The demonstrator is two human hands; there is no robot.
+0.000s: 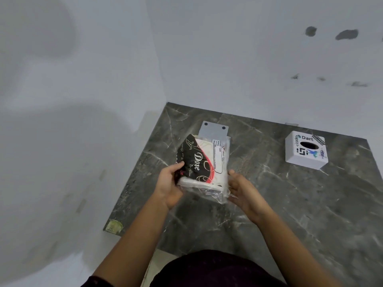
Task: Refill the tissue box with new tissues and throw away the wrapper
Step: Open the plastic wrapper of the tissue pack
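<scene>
A plastic-wrapped tissue pack [204, 162], black, red and white with "Dove" printed on it, is held above the dark marble counter [290, 204]. My left hand [169, 183] grips its lower left side. My right hand [242, 189] holds the crinkled clear wrapper end at the lower right. The white cube tissue box [305, 151], covered in stickers and with a dark oval slot on top, stands apart at the back right. A flat white panel [214, 130] with two dark dots lies on the counter behind the pack.
White walls meet in a corner at the counter's back left. The counter's left edge runs beside the left wall, with a yellowish sticker [114, 225] at its near corner. My dark clothing shows at the bottom.
</scene>
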